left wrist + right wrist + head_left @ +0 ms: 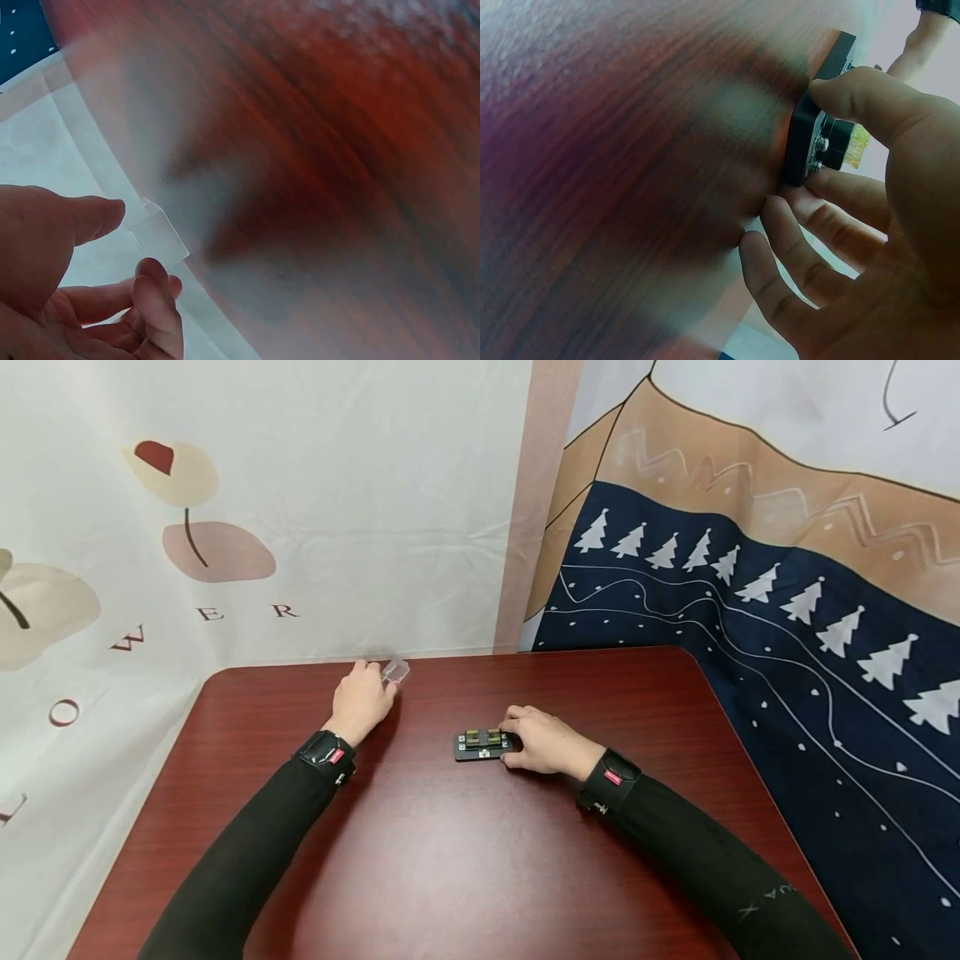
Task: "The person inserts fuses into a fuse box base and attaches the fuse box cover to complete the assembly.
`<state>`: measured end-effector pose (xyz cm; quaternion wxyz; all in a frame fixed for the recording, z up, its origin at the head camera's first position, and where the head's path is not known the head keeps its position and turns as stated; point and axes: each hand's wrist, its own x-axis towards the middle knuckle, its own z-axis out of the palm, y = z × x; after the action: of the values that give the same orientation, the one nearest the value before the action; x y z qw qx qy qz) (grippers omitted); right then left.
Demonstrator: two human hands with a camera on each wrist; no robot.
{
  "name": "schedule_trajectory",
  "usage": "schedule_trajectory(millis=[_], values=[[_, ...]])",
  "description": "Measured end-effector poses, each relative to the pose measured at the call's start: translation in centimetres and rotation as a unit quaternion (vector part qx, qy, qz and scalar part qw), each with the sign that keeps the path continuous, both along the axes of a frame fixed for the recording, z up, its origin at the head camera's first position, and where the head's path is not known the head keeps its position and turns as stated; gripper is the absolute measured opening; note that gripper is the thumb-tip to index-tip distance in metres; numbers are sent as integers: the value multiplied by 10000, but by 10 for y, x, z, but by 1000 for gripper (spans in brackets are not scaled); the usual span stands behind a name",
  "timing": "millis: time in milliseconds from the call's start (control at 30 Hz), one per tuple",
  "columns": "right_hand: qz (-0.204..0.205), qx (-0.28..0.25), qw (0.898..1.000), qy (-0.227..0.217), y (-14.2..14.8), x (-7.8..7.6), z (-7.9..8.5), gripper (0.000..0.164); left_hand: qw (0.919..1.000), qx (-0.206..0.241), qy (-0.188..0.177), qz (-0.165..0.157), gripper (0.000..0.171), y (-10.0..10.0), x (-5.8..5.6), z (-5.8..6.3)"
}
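At the table's far edge my left hand [362, 697] is beside a small clear plastic box [395, 671]. In the left wrist view the clear box [161, 234] shows just past the parted thumb and fingertips, and contact is hard to make out. My right hand [550, 742] pinches the right end of a flat black rectangular base [480, 756] that bears two small yellow-green blocks. Seen from the right wrist, the thumb and a finger hold the base [801, 142] at its edges, with small metal screws on its end; the other fingers spread near the tabletop.
The reddish-brown table [420, 860] has rounded far corners. A white printed cloth [375, 527] hangs behind it. On the right is a navy cloth [675, 618] with white trees.
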<state>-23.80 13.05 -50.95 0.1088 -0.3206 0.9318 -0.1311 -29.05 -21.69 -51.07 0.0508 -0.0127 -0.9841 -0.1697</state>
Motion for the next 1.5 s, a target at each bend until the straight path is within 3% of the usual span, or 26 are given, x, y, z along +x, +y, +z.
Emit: schedule_trajectory(millis=[933, 1100, 1500], values=[[10, -36, 10000, -32, 1, 0, 1, 53, 10000, 81, 18, 25, 39, -2, -3, -3], [-6, -35, 10000, -34, 0, 1, 0, 53, 9999, 75, 84, -71, 41, 1, 1, -1], [-67, -10, 10000, -69, 0, 1, 0, 53, 9988, 66, -20, -483, 41, 22, 20, 15]])
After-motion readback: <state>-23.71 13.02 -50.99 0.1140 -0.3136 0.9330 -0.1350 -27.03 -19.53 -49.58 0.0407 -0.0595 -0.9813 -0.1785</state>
